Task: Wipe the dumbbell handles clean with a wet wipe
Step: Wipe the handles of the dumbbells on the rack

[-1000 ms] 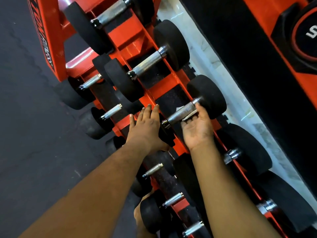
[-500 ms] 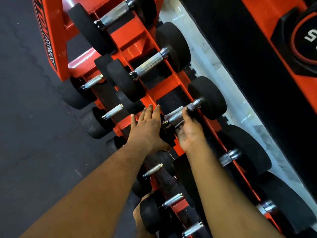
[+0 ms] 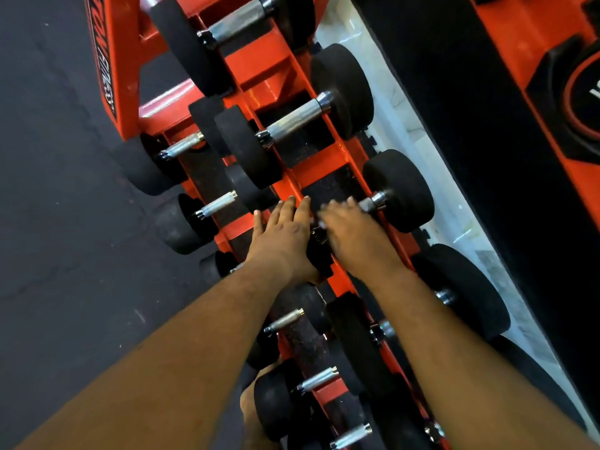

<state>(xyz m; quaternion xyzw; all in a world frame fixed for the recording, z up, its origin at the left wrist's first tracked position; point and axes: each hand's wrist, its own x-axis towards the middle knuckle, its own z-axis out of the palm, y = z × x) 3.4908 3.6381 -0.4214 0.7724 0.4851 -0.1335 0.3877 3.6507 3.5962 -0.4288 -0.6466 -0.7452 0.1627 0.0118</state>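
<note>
A black dumbbell with a knurled metal handle (image 3: 370,203) lies on the top tier of the orange rack (image 3: 269,63); its far head (image 3: 402,190) is in plain sight. My right hand (image 3: 354,232), blurred by motion, lies palm-down over the handle with its fingers curled round it. Only a white sliver of the wet wipe (image 3: 322,224) shows at the hand's left edge. My left hand (image 3: 282,235) rests flat, fingers straight, on the near head of the same dumbbell, which it mostly hides.
More black dumbbells fill the rack, one with a bare handle (image 3: 298,121) just beyond, smaller ones (image 3: 217,203) on the lower tier at left. Dark rubber floor (image 3: 65,222) is on the left, a pale floor strip (image 3: 454,206) and black-orange equipment on the right.
My right hand has turned from palm-up under the handle to palm-down over it, sliding along the handle with the wipe. My left hand has stayed on the near head.
</note>
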